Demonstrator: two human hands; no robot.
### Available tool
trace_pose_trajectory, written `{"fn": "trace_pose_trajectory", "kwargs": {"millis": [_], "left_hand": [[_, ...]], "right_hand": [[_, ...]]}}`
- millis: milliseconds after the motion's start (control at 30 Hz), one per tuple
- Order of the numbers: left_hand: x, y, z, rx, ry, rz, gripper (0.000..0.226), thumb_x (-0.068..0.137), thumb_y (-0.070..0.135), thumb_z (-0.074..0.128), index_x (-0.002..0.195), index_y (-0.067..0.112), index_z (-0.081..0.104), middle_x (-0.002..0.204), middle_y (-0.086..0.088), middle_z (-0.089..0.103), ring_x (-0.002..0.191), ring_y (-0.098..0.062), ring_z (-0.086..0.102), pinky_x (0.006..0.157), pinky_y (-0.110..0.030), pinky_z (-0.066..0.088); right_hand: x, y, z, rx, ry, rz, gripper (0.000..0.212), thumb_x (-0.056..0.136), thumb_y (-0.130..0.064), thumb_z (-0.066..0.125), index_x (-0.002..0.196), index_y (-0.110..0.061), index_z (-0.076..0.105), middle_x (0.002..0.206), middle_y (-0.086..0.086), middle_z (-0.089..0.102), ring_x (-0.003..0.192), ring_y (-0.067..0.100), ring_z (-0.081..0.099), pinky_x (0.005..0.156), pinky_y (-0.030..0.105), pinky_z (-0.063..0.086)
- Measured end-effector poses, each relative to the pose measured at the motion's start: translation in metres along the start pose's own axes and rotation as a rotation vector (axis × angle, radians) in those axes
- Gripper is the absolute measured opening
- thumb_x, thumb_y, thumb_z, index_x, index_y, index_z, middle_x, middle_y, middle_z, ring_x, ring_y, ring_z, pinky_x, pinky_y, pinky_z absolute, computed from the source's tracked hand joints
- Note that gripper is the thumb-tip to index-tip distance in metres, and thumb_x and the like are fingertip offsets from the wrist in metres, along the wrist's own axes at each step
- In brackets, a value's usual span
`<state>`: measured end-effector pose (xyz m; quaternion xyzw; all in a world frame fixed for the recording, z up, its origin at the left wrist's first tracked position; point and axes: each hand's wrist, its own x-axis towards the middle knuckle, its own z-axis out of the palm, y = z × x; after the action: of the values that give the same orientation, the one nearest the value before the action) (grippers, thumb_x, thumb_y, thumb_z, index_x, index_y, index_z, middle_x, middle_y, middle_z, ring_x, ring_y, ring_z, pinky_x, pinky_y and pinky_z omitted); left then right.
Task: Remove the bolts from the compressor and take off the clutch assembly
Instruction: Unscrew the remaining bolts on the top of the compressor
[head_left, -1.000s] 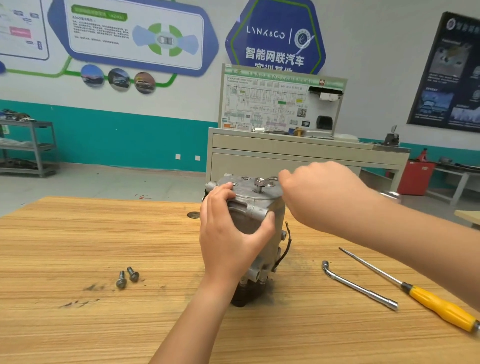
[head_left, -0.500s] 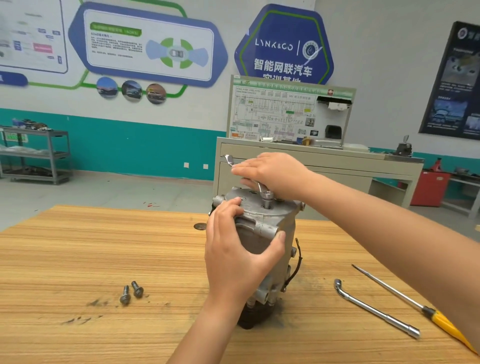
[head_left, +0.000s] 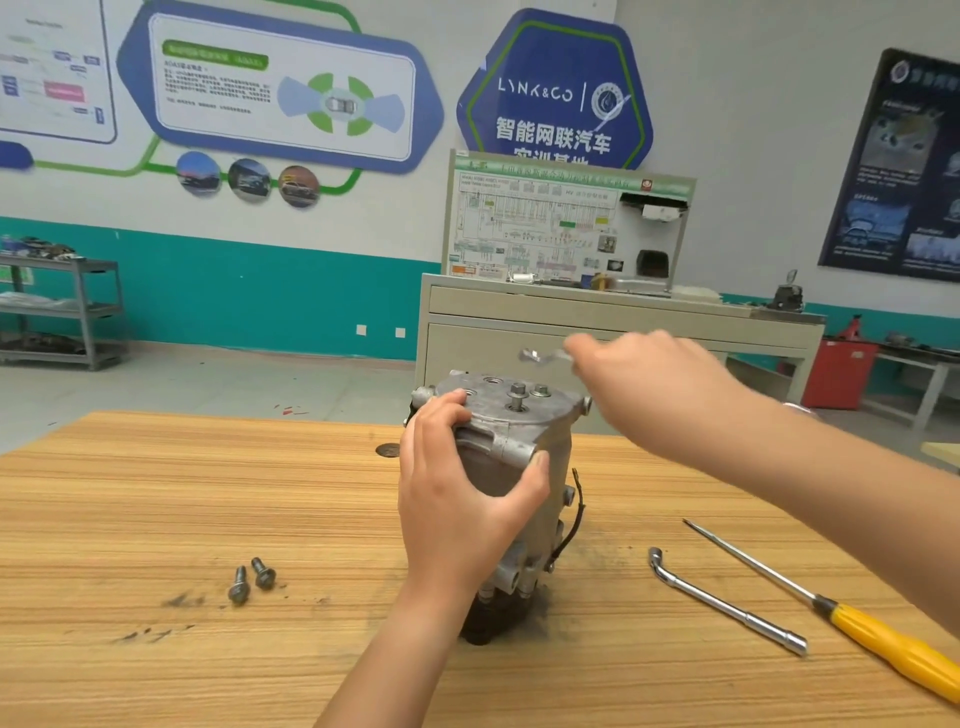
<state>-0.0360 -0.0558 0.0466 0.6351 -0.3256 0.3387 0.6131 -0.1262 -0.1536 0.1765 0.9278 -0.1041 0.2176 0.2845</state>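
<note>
lifted off the bolt since a moment ago, the right hand holds a wrench above the compressor, which stands mid-frame on the table, gripped by the left hand.

**Bright, even light; one hand smeared**

Flat, bright light fills the room, and the shadows are faint. There is only a soft dark patch on the table at the foot of the compressor, below the left hand gripping it, which is sharp. The right hand and the wrench it holds are motion-blurred. Far beyond both hands the wall posters look soft, and straight lines bow toward the edges.
</note>
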Motion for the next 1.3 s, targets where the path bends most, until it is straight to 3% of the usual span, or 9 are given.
{"fn": "trace_pose_trajectory", "kwargs": {"millis": [200,400,467,567,667,833,967,1200,1300], "left_hand": [[0.0,0.001,-0.002,0.0,-0.007,-0.013,0.063,0.066,0.054,0.06,0.115,0.016,0.049,0.114,0.003,0.054,0.106,-0.021,0.052,0.087,-0.03,0.045],[0.001,0.001,-0.002,-0.004,0.014,0.002,0.063,0.065,0.053,0.061,0.112,0.013,0.051,0.116,0.006,0.053,0.106,-0.025,0.053,0.087,-0.033,0.046],[0.001,0.0,-0.001,-0.011,0.021,0.001,0.063,0.064,0.053,0.061,0.111,0.013,0.051,0.117,0.006,0.053,0.106,-0.026,0.053,0.087,-0.038,0.048],[0.0,0.001,0.0,-0.006,0.02,0.006,0.062,0.064,0.053,0.061,0.11,0.013,0.051,0.117,0.008,0.052,0.108,-0.026,0.053,0.087,-0.041,0.049],[0.0,0.001,-0.001,-0.015,0.015,0.0,0.062,0.064,0.054,0.061,0.112,0.015,0.051,0.115,0.01,0.052,0.108,-0.021,0.052,0.089,-0.031,0.045],[0.001,-0.002,0.0,-0.01,0.005,0.012,0.06,0.065,0.055,0.061,0.108,0.016,0.051,0.12,0.013,0.049,0.112,-0.016,0.049,0.091,-0.029,0.042],[0.002,-0.003,0.001,-0.012,0.01,0.012,0.059,0.064,0.055,0.062,0.107,0.017,0.05,0.121,0.012,0.05,0.112,-0.016,0.049,0.091,-0.031,0.044],[0.002,-0.002,-0.002,0.004,0.009,0.027,0.057,0.062,0.055,0.063,0.109,0.029,0.045,0.119,0.018,0.05,0.104,-0.02,0.055,0.089,-0.019,0.038],[0.002,-0.003,-0.003,-0.008,0.004,0.02,0.056,0.062,0.055,0.063,0.107,0.027,0.046,0.12,0.018,0.049,0.104,-0.02,0.054,0.09,-0.008,0.032]], "right_hand": [[0.0,-0.011,-0.003,-0.015,-0.146,-0.014,0.02,0.086,0.004,0.042,0.097,-0.013,0.039,0.062,-0.002,0.031,0.051,0.016,0.029,0.045,0.027,0.022],[0.016,-0.027,-0.021,-0.121,-0.241,-0.052,0.019,0.087,0.003,0.043,0.094,-0.013,0.05,0.097,0.006,0.058,0.089,0.028,0.058,0.064,0.033,0.038],[0.014,-0.031,-0.018,-0.127,-0.257,-0.077,0.016,0.087,0.002,0.044,0.085,-0.014,0.045,0.083,0.004,0.054,0.078,0.027,0.053,0.061,0.033,0.039],[0.002,-0.019,-0.002,-0.084,-0.147,-0.071,0.017,0.092,-0.011,0.04,0.109,-0.012,0.045,0.069,0.002,0.045,0.068,0.027,0.046,0.049,0.029,0.032],[-0.016,-0.003,0.016,-0.006,-0.021,0.002,0.043,0.098,-0.026,0.03,0.14,-0.021,0.025,0.098,0.001,0.06,0.084,0.027,0.059,0.056,0.03,0.035],[-0.024,0.027,0.046,0.045,0.255,-0.039,0.035,0.072,0.002,0.073,0.106,0.002,0.065,0.064,0.01,0.061,0.053,0.028,0.058,0.042,0.038,0.048],[0.016,0.036,0.065,0.027,0.066,-0.011,0.025,0.093,-0.006,0.048,0.116,-0.014,0.053,0.103,0.003,0.062,0.096,0.021,0.057,0.071,0.029,0.045],[0.102,0.005,0.071,0.016,0.144,-0.22,0.02,0.096,-0.008,0.035,0.109,-0.015,0.049,0.104,0.0,0.063,0.088,0.024,0.061,0.056,0.028,0.031],[0.092,0.013,0.071,0.156,0.318,-0.028,0.021,0.098,-0.013,0.033,0.109,-0.011,0.051,0.098,0.005,0.063,0.086,0.026,0.061,0.058,0.03,0.037]]}}
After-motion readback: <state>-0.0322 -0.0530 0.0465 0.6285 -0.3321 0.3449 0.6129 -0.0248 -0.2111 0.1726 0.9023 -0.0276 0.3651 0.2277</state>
